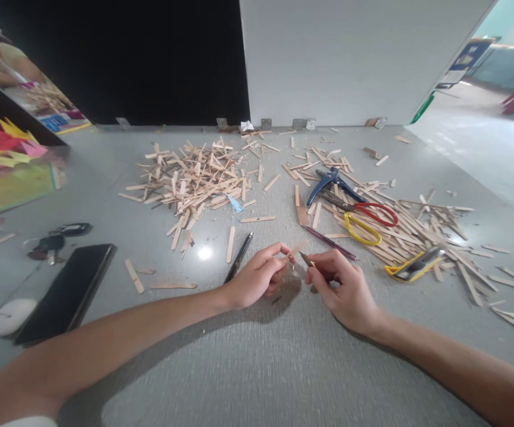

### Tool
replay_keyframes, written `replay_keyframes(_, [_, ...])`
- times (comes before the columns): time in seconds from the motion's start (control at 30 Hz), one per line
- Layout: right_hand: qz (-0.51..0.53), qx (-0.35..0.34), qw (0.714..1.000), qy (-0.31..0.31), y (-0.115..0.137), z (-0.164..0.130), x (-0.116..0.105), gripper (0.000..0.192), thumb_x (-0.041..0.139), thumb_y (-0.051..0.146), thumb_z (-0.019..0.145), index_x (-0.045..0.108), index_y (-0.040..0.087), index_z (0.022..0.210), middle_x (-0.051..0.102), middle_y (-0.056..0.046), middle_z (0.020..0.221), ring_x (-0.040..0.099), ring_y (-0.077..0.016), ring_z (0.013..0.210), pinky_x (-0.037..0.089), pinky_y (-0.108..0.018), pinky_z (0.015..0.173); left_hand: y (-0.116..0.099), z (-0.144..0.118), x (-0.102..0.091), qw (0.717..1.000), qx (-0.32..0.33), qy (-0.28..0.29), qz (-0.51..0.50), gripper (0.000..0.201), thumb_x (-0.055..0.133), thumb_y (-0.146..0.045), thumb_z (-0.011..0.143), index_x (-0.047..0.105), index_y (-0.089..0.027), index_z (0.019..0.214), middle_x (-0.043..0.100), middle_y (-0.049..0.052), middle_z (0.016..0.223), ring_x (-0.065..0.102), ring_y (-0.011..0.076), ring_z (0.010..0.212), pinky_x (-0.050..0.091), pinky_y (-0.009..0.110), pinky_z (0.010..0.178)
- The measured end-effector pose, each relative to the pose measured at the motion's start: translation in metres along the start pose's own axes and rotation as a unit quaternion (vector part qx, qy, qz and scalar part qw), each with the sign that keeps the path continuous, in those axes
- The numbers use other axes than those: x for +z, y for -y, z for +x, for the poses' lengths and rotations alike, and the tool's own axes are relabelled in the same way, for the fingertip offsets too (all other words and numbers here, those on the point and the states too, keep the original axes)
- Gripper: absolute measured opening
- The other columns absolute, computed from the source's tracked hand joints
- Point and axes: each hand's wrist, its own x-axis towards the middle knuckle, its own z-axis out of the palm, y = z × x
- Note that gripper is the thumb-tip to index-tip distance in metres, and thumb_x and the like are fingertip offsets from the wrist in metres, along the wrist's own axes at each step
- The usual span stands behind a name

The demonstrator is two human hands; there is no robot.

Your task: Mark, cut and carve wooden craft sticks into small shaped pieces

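Left hand (257, 276) fingers pinch wooden stick (296, 249); right hand (341, 287) fingers grip small blade (307, 260) touching stick, above surface (248, 356).

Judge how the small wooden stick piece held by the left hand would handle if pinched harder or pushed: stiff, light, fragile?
The wooden stick piece, pinched by the left hand, looks thin and flat, so probably light and fairly stiff. It seems apt to snap: many broken bits lie in the stick pile. Being flat, it should slide, not roll, on the table.
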Motion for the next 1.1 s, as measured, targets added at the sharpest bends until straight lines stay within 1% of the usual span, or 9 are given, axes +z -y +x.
replay_keyframes(0.07, [0.000, -0.001, 1.000, 0.002, 0.000, 0.000, 0.000, 0.004, 0.060, 0.026, 0.101, 0.062, 0.022, 0.103, 0.077, -0.002, 0.068, 0.072, -0.0135, 0.055, 0.054, -0.021, 0.052, 0.002, 0.000, -0.001, 1.000, 0.010, 0.002, 0.018, 0.030, 0.061, -0.051, 0.100, 0.050, -0.024, 0.094, 0.028, -0.014, 0.056, 0.018, 0.0076, 0.045, 0.021, 0.017, 0.041])
replay_keyframes(0.13, [0.005, 0.002, 1.000, 0.004, 0.000, 0.001, -0.001, 0.005, 0.060, 0.026, 0.102, 0.061, 0.022, 0.103, 0.077, -0.002, 0.068, 0.072, -0.0138, 0.056, 0.056, -0.021, 0.053, 0.004, 0.001, -0.002, 0.999, 0.017, 0.004, 0.034, 0.035, 0.061, -0.056, 0.100, 0.050, -0.024, 0.094, 0.028, -0.014, 0.055, 0.019, 0.0075, 0.044, 0.022, 0.017, 0.041])
replay_keyframes(0.2, [0.011, 0.007, 1.000, 0.004, 0.000, 0.001, -0.001, 0.006, 0.060, 0.028, 0.102, 0.061, 0.022, 0.104, 0.077, -0.002, 0.069, 0.073, -0.0142, 0.057, 0.056, -0.022, 0.054, 0.005, 0.001, -0.002, 0.999, 0.016, 0.000, 0.043, 0.033, 0.061, -0.054, 0.099, 0.050, -0.024, 0.095, 0.030, -0.014, 0.054, 0.020, 0.0072, 0.043, 0.023, 0.017, 0.041])
replay_keyframes(0.3, [0.015, 0.014, 1.000, 0.003, 0.000, 0.002, 0.000, 0.008, 0.060, 0.029, 0.102, 0.062, 0.022, 0.105, 0.077, -0.001, 0.068, 0.073, -0.0143, 0.056, 0.056, -0.021, 0.053, 0.005, 0.001, -0.002, 0.999, 0.009, -0.011, 0.051, 0.022, 0.060, -0.044, 0.097, 0.050, -0.024, 0.096, 0.030, -0.014, 0.053, 0.020, 0.0075, 0.042, 0.023, 0.017, 0.041])
replay_keyframes(0.43, [0.017, 0.004, 1.000, 0.007, 0.001, 0.001, 0.001, 0.007, 0.059, 0.025, 0.103, 0.060, 0.022, 0.108, 0.075, 0.000, 0.065, 0.070, -0.0130, 0.052, 0.054, -0.020, 0.051, 0.005, -0.001, -0.002, 0.999, 0.012, -0.015, 0.051, 0.012, 0.054, -0.035, 0.098, 0.050, -0.024, 0.099, 0.030, -0.014, 0.055, 0.019, 0.0086, 0.045, 0.022, 0.018, 0.043])
replay_keyframes(0.53, [0.013, 0.001, 1.000, 0.025, 0.000, -0.002, 0.001, 0.011, 0.057, 0.025, 0.104, 0.061, 0.021, 0.114, 0.077, 0.000, 0.067, 0.072, -0.0130, 0.053, 0.056, -0.020, 0.054, 0.008, -0.003, -0.003, 0.996, 0.036, -0.007, 0.076, 0.020, 0.050, -0.042, 0.106, 0.052, -0.023, 0.111, 0.032, -0.013, 0.060, 0.023, 0.0101, 0.048, 0.024, 0.019, 0.045])
replay_keyframes(0.63, [-0.013, -0.005, 0.999, 0.038, 0.000, -0.003, 0.001, 0.013, 0.057, 0.025, 0.104, 0.063, 0.021, 0.115, 0.077, 0.000, 0.067, 0.070, -0.0123, 0.052, 0.055, -0.020, 0.054, 0.010, -0.005, -0.002, 0.988, 0.056, -0.004, 0.141, 0.031, 0.046, -0.051, 0.110, 0.051, -0.023, 0.121, 0.038, -0.011, 0.063, 0.030, 0.0111, 0.050, 0.027, 0.021, 0.048])
replay_keyframes(0.8, [-0.018, -0.020, 0.999, 0.046, -0.001, -0.002, 0.001, 0.014, 0.056, 0.025, 0.105, 0.065, 0.020, 0.114, 0.076, 0.000, 0.068, 0.067, -0.0112, 0.052, 0.055, -0.019, 0.054, 0.008, -0.006, 0.003, 0.973, 0.076, -0.002, 0.216, 0.026, 0.043, -0.046, 0.111, 0.048, -0.023, 0.121, 0.046, -0.009, 0.063, 0.039, 0.0131, 0.054, 0.032, 0.023, 0.053])
replay_keyframes(1.1, [-0.027, -0.016, 0.998, 0.051, -0.002, -0.003, 0.002, 0.014, 0.055, 0.024, 0.104, 0.067, 0.018, 0.107, 0.068, 0.002, 0.065, 0.060, -0.0100, 0.051, 0.051, -0.018, 0.053, 0.009, -0.005, 0.008, 0.961, 0.100, -0.023, 0.255, 0.017, 0.038, -0.037, 0.111, 0.038, -0.024, 0.123, 0.051, -0.008, 0.070, 0.043, 0.0140, 0.058, 0.035, 0.027, 0.059])
